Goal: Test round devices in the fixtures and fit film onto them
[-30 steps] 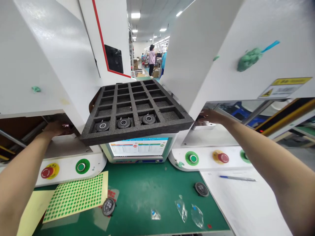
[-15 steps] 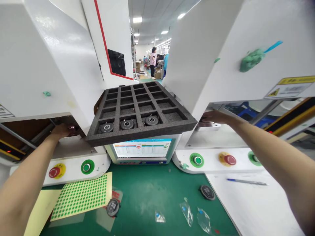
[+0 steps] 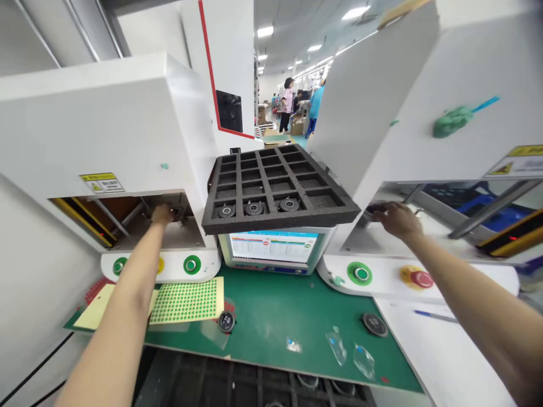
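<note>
My left hand point(image 3: 162, 215) reaches into the opening of the left white machine point(image 3: 127, 141). Its fingers are closed at the fixture there, and what they hold is hidden. Inside the opening of the right machine point(image 3: 424, 141), my right hand point(image 3: 399, 220) pinches a dark round watch body point(image 3: 375, 209) by its edge, just over a light metal block. Between the machines, a black foam tray point(image 3: 280, 220) is propped tilted above a screen point(image 3: 271, 247). Several round watch bodies point(image 3: 254, 208) lie in its front row, sensor side up.
On the green table point(image 3: 271, 305) lie a sheet of green dot stickers point(image 3: 186, 301), two watch bodies point(image 3: 226, 321) point(image 3: 374, 324) and small clear plastic films point(image 3: 337, 347). Green buttons point(image 3: 361, 274) and a red stop button point(image 3: 422, 279) line the machine fronts. Another foam tray point(image 3: 250, 381) sits below the table edge.
The view has swung left and tilted down, showing the lower tray. My right hand has drawn back from over its fixture with the watch body at its fingertips. My left hand stays inside its machine.
</note>
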A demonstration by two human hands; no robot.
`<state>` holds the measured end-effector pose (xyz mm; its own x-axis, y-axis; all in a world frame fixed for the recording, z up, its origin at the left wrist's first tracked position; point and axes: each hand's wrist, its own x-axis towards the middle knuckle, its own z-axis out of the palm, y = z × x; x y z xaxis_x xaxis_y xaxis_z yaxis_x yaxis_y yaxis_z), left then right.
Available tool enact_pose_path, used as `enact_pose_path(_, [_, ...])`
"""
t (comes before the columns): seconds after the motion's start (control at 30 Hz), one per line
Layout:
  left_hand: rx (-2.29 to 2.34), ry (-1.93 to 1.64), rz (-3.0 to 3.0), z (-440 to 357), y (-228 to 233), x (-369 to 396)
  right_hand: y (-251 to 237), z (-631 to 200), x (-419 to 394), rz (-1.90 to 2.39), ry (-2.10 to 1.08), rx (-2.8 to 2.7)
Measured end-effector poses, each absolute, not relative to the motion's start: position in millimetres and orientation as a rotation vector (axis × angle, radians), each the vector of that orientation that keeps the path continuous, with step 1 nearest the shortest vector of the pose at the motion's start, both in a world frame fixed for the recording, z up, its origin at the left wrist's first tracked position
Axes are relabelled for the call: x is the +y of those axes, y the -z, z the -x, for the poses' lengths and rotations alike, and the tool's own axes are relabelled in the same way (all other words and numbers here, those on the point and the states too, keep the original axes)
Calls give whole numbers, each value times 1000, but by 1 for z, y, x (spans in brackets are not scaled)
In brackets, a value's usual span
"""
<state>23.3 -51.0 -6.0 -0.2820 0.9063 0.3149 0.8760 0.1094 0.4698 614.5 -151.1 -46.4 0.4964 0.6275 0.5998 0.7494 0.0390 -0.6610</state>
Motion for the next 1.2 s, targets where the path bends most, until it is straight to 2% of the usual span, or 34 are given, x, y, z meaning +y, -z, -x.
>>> enact_pose_path(0.13, [2169,-1293,-1935,-46,41,-125,106,-540,-217,1745,-6,-1316])
enact_pose_path(0.23, [2014,-1390,-2019,-71,83,-197,162,-454,-248,1757,-251,-1529])
enact_pose_path(0.37, [1706,-1164,-2218,-104,134,-277,196,-372,-237,1756,-532,-1687])
enact_pose_path(0.57, [1612,-880,-2142,-117,165,-322,200,-367,-217,1810,-717,-1738])
enact_pose_path(0.77, [1595,-811,-1848,-123,156,-315,195,-369,-220,1829,-776,-1691])
enact_pose_path(0.93, [1562,-997,-1461,-139,128,-323,163,-362,-235,1686,-783,-1631])
enact_pose_path(1.03, [1426,-1086,-1187,-148,98,-351,139,-355,-275,1502,-779,-1621])
enact_pose_path(1.2, [1223,-1087,-911,-168,46,-423,100,-347,-395,1165,-721,-1483])
